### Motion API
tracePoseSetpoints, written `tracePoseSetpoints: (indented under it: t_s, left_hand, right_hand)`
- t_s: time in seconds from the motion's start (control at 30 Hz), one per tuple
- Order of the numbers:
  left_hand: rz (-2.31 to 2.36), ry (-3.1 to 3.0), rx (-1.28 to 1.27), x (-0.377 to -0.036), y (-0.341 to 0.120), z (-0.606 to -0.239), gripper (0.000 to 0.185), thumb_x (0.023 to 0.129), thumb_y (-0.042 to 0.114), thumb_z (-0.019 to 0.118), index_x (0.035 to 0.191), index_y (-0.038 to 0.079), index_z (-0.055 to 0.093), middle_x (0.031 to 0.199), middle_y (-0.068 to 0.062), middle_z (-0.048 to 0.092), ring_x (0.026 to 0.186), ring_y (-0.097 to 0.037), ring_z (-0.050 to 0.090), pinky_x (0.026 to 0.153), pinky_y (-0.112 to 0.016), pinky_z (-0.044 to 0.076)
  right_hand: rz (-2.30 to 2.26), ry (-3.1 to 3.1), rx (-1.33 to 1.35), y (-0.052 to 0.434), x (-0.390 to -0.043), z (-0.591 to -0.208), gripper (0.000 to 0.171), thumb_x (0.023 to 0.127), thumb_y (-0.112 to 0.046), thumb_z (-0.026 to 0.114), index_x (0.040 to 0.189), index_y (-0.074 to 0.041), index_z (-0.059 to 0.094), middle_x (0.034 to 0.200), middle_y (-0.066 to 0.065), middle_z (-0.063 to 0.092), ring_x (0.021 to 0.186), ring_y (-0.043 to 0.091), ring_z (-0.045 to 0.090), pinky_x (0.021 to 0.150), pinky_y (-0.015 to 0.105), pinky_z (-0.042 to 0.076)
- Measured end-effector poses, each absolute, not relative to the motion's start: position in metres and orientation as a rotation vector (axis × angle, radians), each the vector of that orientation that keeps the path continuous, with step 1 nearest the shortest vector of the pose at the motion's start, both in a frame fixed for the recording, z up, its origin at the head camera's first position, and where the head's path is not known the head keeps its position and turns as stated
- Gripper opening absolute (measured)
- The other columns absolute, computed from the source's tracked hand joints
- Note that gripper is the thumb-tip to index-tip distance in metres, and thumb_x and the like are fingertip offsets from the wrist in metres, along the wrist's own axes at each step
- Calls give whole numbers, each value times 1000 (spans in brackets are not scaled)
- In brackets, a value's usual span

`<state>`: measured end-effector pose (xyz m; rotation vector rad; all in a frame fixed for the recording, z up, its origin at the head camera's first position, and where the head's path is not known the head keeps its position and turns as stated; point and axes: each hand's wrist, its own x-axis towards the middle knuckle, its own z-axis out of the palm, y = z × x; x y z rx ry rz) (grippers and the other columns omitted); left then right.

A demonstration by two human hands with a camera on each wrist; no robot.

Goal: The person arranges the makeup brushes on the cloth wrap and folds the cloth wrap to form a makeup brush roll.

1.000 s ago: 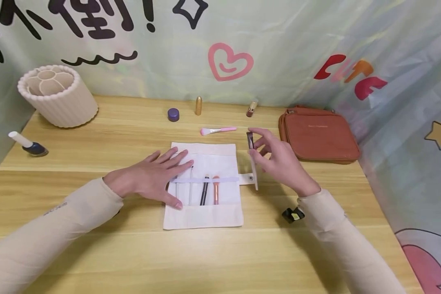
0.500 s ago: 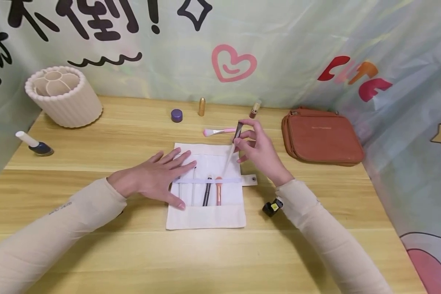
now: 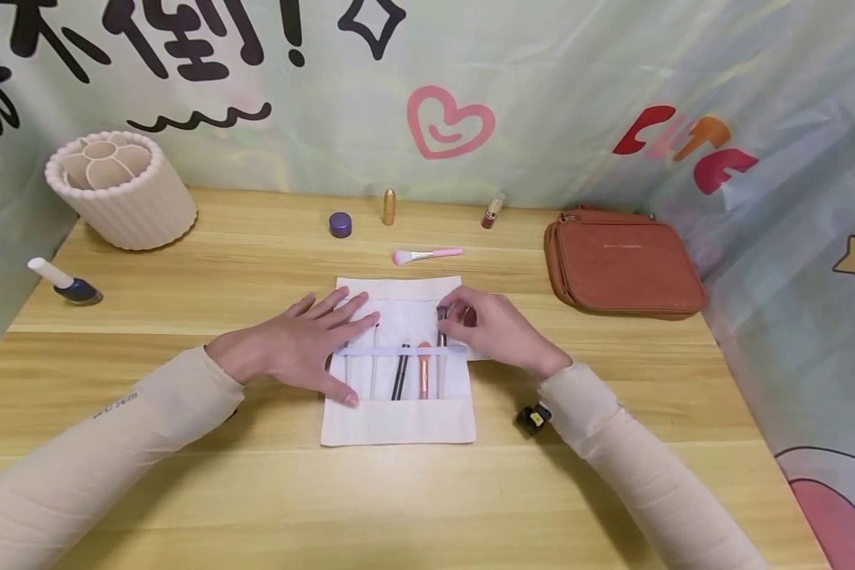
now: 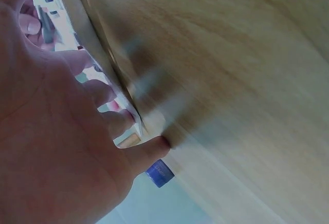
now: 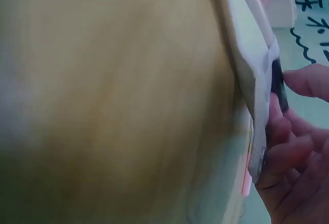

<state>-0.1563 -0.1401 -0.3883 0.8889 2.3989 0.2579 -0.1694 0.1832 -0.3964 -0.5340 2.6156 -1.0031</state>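
Observation:
A white cloth brush roll (image 3: 397,423) lies unrolled on the wooden table, with a pale elastic band across its middle. My left hand (image 3: 295,344) rests with spread fingers on its left side. At the right side, my right hand (image 3: 502,328) pinches a makeup brush (image 3: 442,339) by its dark upper end, and the pale handle runs down past the band. To its left, a copper brush (image 3: 423,372), a black brush (image 3: 400,372) and thin tools stand in the roll's slots. In the right wrist view, thumb and fingers close around the dark brush end (image 5: 278,80).
Behind the roll lies a pink brush (image 3: 435,253). Farther back are a purple jar (image 3: 340,225), a gold tube (image 3: 389,207) and a small cosmetic bottle (image 3: 492,212). A brown case (image 3: 627,265) sits right; a ribbed holder (image 3: 124,198) and nail polish bottle (image 3: 67,283) stand left.
My right hand has carried the brush from beside the roll leftward over it, then down, so that its handle now lies in the rightmost slot area. The left hand keeps its place.

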Motion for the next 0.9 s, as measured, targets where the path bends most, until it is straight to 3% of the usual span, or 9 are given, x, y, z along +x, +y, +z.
tracePoseSetpoints:
  t_s: [0.13,0.23,0.4,0.53,0.7,0.9]
  left_hand:
    - [260,2401,889,-157,-141,-388,124,86,80,74,177,25,10,185,-7,-7,171,-38,-12,133,-70,-2]
    - [265,2400,894,-157,-142,-388,123,86,80,74,177,24,12,185,-6,-6,171,-38,-11,133,-70,-2]
    - [264,2400,896,-156,-143,-387,124,85,80,75,177,24,13,185,-6,-5,171,-38,-11,133,-71,-2]
    - [253,2408,877,-154,-143,-385,124,85,80,74,177,25,12,185,-7,-6,171,-39,-11,132,-72,0]
    - [216,2427,833,-151,-142,-384,124,85,84,71,177,26,11,185,-7,-6,171,-39,-10,132,-73,4]
    - [209,2436,831,-150,-141,-386,124,86,84,70,177,27,9,185,-5,-8,171,-38,-11,133,-71,3]
  right_hand:
    - [-890,2673,-712,181,-164,-397,10,102,-24,78,107,-16,78,89,-5,70,81,13,61,76,31,52]
    - [-840,2697,-774,180,-163,-395,7,102,-25,78,104,-18,81,89,-6,71,79,12,60,74,30,51]
    - [-865,2728,-757,180,-177,-386,21,106,-25,73,119,-10,80,99,0,75,83,15,64,73,34,55]
    - [-896,2801,-751,177,-200,-381,28,107,-23,71,130,-6,76,117,9,76,104,25,70,90,44,60]
    - [-838,2856,-772,165,-224,-381,37,109,-23,70,141,-5,71,141,14,67,135,34,58,117,53,47]
    - [-659,2824,-719,154,-240,-387,38,109,-22,68,144,-6,69,146,17,61,137,38,53,120,55,39]
